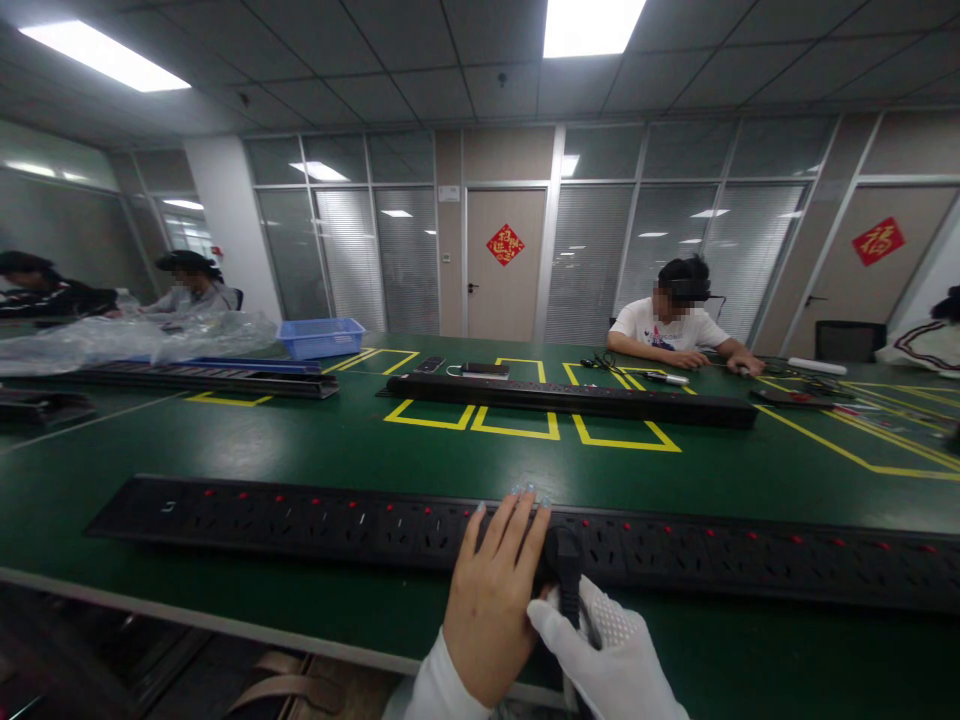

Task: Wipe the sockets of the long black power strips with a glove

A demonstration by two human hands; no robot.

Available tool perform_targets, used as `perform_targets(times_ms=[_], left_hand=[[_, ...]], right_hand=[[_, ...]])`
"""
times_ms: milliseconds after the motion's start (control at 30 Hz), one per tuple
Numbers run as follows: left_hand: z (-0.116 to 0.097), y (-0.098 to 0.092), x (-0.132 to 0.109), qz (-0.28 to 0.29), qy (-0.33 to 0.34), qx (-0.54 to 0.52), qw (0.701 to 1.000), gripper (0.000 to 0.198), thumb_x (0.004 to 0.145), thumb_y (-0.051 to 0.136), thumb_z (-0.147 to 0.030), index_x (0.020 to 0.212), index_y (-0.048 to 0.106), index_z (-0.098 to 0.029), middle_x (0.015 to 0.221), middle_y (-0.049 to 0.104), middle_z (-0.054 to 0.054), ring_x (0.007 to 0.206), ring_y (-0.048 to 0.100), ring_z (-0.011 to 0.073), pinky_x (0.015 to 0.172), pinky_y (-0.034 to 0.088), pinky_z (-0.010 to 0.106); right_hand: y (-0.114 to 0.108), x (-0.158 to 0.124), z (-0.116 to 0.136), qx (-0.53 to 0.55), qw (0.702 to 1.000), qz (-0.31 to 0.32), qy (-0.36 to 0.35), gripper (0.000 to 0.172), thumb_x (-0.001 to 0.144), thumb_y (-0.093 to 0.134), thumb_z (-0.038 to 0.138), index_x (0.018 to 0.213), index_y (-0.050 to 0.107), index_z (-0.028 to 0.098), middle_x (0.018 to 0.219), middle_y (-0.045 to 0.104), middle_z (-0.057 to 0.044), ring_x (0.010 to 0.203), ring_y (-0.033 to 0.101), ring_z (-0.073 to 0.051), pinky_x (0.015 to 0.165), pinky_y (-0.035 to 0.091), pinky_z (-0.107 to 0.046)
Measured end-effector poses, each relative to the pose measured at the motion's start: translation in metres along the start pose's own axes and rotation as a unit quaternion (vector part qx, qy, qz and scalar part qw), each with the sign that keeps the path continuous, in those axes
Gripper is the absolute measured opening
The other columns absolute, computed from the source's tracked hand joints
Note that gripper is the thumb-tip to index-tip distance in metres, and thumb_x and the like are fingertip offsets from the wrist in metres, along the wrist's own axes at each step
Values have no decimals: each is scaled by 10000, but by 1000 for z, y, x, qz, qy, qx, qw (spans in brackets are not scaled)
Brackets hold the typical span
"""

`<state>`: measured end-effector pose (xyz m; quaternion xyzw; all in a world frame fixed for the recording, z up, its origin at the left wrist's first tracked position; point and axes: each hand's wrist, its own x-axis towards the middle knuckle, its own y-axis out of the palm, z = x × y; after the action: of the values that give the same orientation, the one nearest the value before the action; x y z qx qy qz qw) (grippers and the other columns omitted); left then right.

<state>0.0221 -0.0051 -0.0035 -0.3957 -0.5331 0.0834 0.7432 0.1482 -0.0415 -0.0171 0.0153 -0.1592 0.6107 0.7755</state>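
Note:
A long black power strip [300,525] lies across the near part of the green table, with a row of sockets and small red switches. My left hand [499,590], bare, rests flat on its middle with the fingers stretched out. Just to the right, my right hand [607,640] in a white glove grips a black power plug [564,555] by its body and cord. The plug stands against the sockets beside my left fingers. Its prongs are hidden, so I cannot tell how deep it sits.
Another black power strip [577,398] lies farther back amid yellow tape outlines. Metal channels [217,375], plastic wrap [135,335] and a blue basket [320,338] occupy the left. Across the table a person [675,320] handles cables. The table's front edge [225,625] is close.

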Motion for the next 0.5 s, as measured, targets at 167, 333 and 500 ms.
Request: perform_targets(times_ms=[167, 333, 500], left_hand=[[0, 0, -1, 15, -6, -18, 1000, 623, 826, 450, -166, 1444, 381, -202, 1499, 407, 9, 1363, 369, 210, 1131, 189, 409], [1, 0, -1, 24, -9, -25, 999, 691, 779, 435, -104, 1458, 357, -203, 1511, 385, 0, 1377, 346, 204, 1137, 168, 411], [1, 1, -2, 23, -19, -36, 999, 711, 775, 455, -117, 1468, 335, -220, 1521, 366, -11, 1387, 330, 198, 1146, 158, 409]], right_hand=[[0, 1, -5, -17, 1000, -7, -11, 563, 738, 650, 654, 836, 750, 109, 838, 771, -141, 730, 699, -240, 694, 539, -247], [-5, 3, -4, -31, 999, 21, -14, 576, 774, 624, 655, 883, 757, 106, 876, 774, -151, 756, 714, -232, 721, 542, -232], [-9, 5, -5, -61, 996, 64, 0, 465, 821, 624, 545, 931, 746, 110, 900, 775, -135, 810, 721, -234, 739, 538, -220]])
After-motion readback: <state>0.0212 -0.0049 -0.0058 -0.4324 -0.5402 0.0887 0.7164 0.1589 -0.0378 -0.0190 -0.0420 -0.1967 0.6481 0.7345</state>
